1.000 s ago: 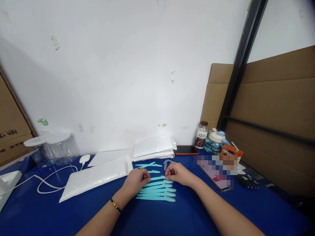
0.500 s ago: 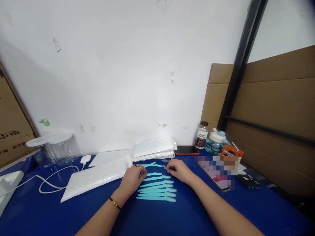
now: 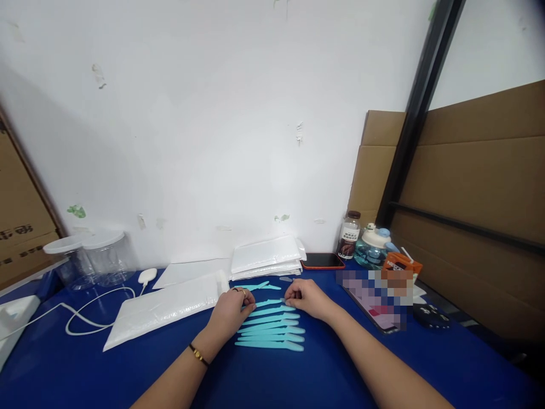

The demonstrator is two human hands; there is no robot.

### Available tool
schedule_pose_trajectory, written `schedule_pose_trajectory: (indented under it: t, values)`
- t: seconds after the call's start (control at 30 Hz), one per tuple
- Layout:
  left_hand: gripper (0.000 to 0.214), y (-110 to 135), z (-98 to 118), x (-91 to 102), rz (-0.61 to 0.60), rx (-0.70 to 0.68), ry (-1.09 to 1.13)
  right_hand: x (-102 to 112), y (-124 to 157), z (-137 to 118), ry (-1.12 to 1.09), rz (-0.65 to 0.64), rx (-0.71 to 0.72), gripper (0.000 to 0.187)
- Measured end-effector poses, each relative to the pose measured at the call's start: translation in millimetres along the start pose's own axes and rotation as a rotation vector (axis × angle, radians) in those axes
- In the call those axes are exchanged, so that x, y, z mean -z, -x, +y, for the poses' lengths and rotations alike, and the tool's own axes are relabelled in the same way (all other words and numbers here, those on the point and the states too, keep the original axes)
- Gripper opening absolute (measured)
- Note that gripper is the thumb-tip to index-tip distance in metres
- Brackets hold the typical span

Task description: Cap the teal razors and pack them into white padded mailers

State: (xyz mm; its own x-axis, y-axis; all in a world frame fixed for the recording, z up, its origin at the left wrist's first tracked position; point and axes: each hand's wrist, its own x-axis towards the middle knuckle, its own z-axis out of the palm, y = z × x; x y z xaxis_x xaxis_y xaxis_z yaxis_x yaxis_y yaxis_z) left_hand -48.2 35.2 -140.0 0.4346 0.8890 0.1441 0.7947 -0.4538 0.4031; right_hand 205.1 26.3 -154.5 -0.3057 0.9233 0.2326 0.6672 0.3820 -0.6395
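Teal sticks (image 3: 272,329) lie in a row on the blue table (image 3: 298,375), and both hands close in on the top stick (image 3: 269,303).
Half a second ago the right hand (image 3: 305,298) is up by the small clear cap (image 3: 286,279) behind the row. Now it has dropped toward us, fingertips bunched tight on the right end of the top stick, so this is the one in hand. That stick lies flat at the far edge of the row, just beside its neighbours. The left hand (image 3: 232,311) has slid in, fingers curled together, tips at the stick's left end; grip or mere touch, we cannot tell. The nearer sticks lie as before. One loose stick (image 3: 258,286) sits apart behind, near the white envelope (image 3: 166,307).
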Motion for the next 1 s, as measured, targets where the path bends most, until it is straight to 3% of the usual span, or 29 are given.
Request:
schedule_pose_trajectory:
  t: [0.33, 0.47, 0.57, 0.83, 1.0]
  values:
    - [0.017, -4.2, 3.9, -12.6, -0.005, -0.035, 0.049, -4.8, -1.5, -8.8, -0.032, -0.019, 0.043, 0.010]
    - [0.027, -4.0, -4.5, -3.8, 0.145, -0.043, -0.092, 10.9, -2.7, 5.0, 0.108, 0.175, 0.034, 0.016]
    - [0.029, -4.0, -9.7, 0.8, 0.143, 0.018, -0.206, 19.1, -3.3, 18.1, 0.212, 0.256, -0.049, 0.021]
    - [0.015, -1.6, -3.1, 7.1, 0.068, -0.006, -0.248, 13.3, -5.8, 18.9, 0.369, 0.141, -0.099, 0.014]
    - [0.025, -1.3, 1.2, 11.4, -0.002, -0.103, -0.268, 11.8, -2.5, 17.4, 0.202, 0.083, -0.129, 0.005]
